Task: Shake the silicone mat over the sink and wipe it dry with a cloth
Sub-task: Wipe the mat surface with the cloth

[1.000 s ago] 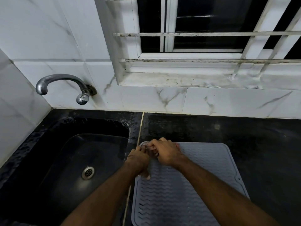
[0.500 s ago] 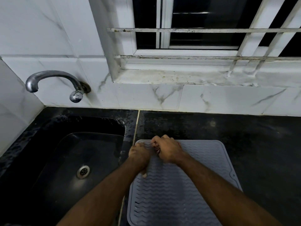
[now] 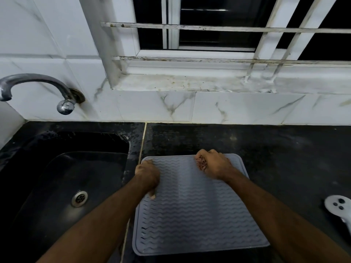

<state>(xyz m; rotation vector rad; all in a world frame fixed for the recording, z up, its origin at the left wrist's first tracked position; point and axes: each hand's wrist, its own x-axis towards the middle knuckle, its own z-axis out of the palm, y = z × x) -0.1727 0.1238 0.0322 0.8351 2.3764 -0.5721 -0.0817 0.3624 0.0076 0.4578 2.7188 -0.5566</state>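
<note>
Dim, bluish indoor light, a dark window (image 3: 209,25), faint sheen on the mat (image 3: 195,205), wide-angle bending at edges.

White object (image 3: 340,207) at the countertop's right edge was cut off by the frame. Reddish cloth (image 3: 201,164) mostly hidden inside the right hand (image 3: 214,164).

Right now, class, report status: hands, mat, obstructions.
Left hand pinning the grey ribbed silicone mat at its left edge. Right hand fisted on a reddish cloth, far edge. Mat flat on counter, nothing blocking.
</note>
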